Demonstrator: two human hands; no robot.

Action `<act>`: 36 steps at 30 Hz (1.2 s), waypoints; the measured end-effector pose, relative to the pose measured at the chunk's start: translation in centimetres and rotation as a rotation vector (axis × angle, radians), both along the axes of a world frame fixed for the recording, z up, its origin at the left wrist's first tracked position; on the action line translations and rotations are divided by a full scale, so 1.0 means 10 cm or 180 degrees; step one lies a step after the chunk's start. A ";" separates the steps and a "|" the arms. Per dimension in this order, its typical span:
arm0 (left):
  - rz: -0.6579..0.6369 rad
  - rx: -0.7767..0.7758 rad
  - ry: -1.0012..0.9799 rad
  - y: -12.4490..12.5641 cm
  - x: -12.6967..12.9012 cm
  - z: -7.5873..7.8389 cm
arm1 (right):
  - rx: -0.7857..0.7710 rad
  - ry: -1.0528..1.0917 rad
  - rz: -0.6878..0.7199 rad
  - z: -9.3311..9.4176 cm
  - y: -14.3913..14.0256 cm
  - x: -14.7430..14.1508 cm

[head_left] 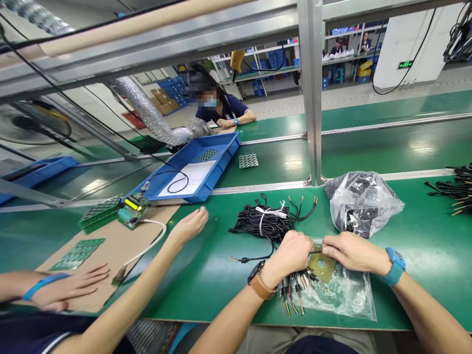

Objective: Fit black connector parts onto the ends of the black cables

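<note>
while fisted, left hand (293,251) grips wires (293,290).

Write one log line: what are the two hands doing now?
left hand: gripping black wires | right hand: pinching small circuit board | under: clear plastic bag | near: tied cable bundle

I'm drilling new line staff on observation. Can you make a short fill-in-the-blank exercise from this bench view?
1. The left hand wears a watch with a ____ strap.
2. Both the left hand and the right hand hold a small yellowish ____.
3. The bundle of black cables is tied with a ____ tie.
4. The blue tray rests on a ____ bench surface.

Missing words: brown; plate; white; green
</note>
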State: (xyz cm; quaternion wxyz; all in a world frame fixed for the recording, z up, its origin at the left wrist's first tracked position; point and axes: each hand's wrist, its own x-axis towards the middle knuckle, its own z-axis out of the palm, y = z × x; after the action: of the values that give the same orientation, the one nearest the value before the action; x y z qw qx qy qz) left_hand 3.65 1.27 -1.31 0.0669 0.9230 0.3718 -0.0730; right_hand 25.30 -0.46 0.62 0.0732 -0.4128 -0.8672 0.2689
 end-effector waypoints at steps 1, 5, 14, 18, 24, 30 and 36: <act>-0.0009 -0.0008 -0.0007 0.00 0.00 -0.01 | 0.0027 0.0042 -0.0035 -0.01 0.00 0.00; -0.0001 -0.0015 -0.0090 -0.01 -0.02 -0.02 | -0.0041 0.0105 0.0005 -0.03 0.02 0.02; -0.0015 0.0080 -0.0506 -0.05 -0.09 -0.02 | -0.0116 0.0190 0.0088 -0.02 0.03 0.02; -0.0018 0.0036 -0.0598 -0.06 -0.10 -0.03 | 0.0065 0.0502 -0.0235 -0.02 0.06 0.07; 0.0017 -0.0048 -0.0812 -0.04 -0.12 -0.05 | 0.0176 0.0658 -0.0363 -0.05 0.09 0.10; 0.0356 -0.0693 -0.1812 -0.01 -0.10 0.05 | 0.0418 0.1117 -0.0705 -0.05 0.14 0.14; 0.0423 -0.1362 -0.2855 0.06 0.10 0.13 | 0.0350 0.1753 -0.0954 -0.02 0.20 0.27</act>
State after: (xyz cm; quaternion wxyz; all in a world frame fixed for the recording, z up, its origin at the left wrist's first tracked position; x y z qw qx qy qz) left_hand 4.69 1.87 -0.02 0.4125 0.8034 0.3411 0.2608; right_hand 27.96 1.59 0.45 0.3662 -0.4430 -0.7575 0.3095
